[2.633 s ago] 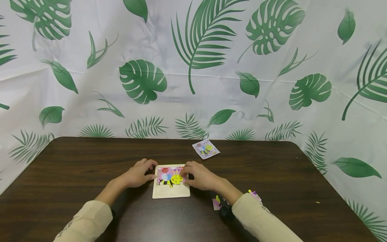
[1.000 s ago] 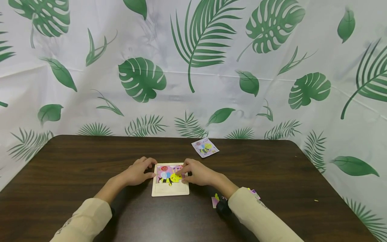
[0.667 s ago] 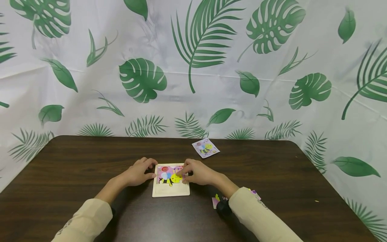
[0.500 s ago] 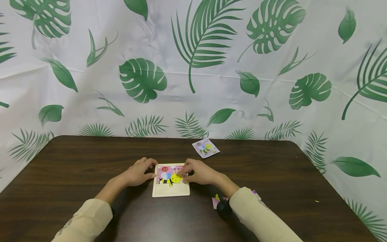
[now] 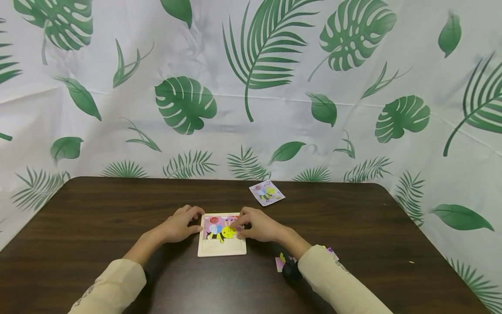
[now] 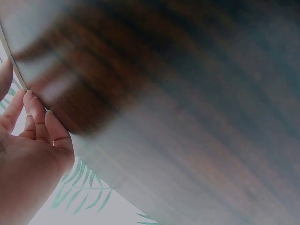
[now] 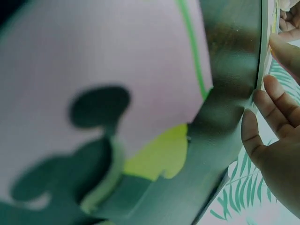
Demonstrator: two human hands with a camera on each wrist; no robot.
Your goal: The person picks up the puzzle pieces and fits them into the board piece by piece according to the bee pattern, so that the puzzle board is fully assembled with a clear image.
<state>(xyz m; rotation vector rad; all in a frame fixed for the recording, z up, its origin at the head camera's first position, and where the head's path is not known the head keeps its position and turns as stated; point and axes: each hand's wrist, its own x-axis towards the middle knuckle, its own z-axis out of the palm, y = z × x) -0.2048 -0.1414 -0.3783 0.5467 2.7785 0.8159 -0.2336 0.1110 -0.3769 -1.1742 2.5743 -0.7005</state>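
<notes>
A shallow wooden puzzle tray (image 5: 222, 248) lies mid-table in the head view. Bee-picture pieces (image 5: 214, 228) fill its far part; bare wood shows at the near part. My left hand (image 5: 179, 224) holds the tray at its left side and far-left corner, its fingertips along the edge in the left wrist view. Over the right side, my right hand (image 5: 259, 224) has index finger and thumb on a puzzle piece (image 5: 229, 233) by the yellow bee head, partly hidden by the fingers. In the right wrist view, other fingers (image 7: 250, 123) of this hand reach the tray's edge.
A bee picture card (image 5: 267, 193) lies beyond the tray. Loose puzzle pieces (image 5: 279, 264) lie near the right forearm, partly covered by the sleeve and a black wrist device (image 5: 291, 271). A leaf-print cloth (image 5: 274, 126) hangs behind the dark wooden table (image 5: 117, 196).
My right index finger has shifted slightly left and inward over the bee's head since the earliest frame. The left hand and tray hold their place.
</notes>
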